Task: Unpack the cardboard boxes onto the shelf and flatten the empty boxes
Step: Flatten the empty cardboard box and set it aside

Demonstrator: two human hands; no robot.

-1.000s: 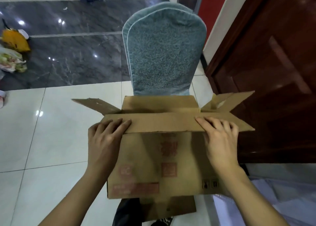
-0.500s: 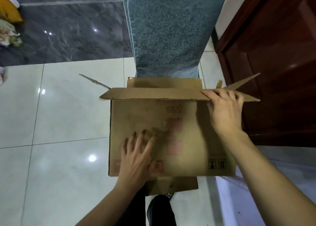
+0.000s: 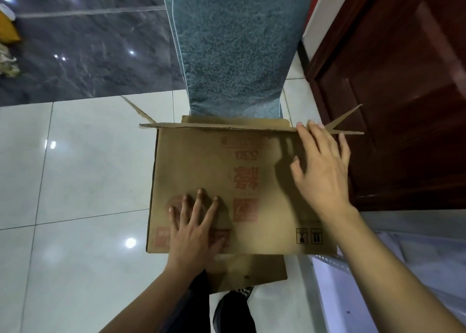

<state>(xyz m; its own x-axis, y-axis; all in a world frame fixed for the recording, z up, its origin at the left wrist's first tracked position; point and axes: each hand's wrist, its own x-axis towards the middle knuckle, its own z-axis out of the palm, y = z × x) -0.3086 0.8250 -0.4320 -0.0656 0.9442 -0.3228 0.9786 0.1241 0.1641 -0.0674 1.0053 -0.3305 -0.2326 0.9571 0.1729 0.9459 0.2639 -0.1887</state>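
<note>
A brown cardboard box (image 3: 257, 171) with red printing lies with its broad side facing me, top flaps spread at the far edge, one bottom flap sticking out near my legs. My left hand (image 3: 196, 229) presses flat on the lower left of that side, fingers spread. My right hand (image 3: 322, 169) lies over the upper right part with fingers straight, their tips near the far flap edge. The box's inside is hidden.
A teal padded chair back (image 3: 237, 48) stands just behind the box. A dark red wooden door (image 3: 403, 93) is at the right. White tiles lie left, dark marble beyond, with bags (image 3: 7, 43) at the far left. A pale sheet (image 3: 403, 269) lies at the lower right.
My left hand left the top flap and came down onto the lower left of the box side. My right hand slid back from the flap edge onto the side. The view tilted down.
</note>
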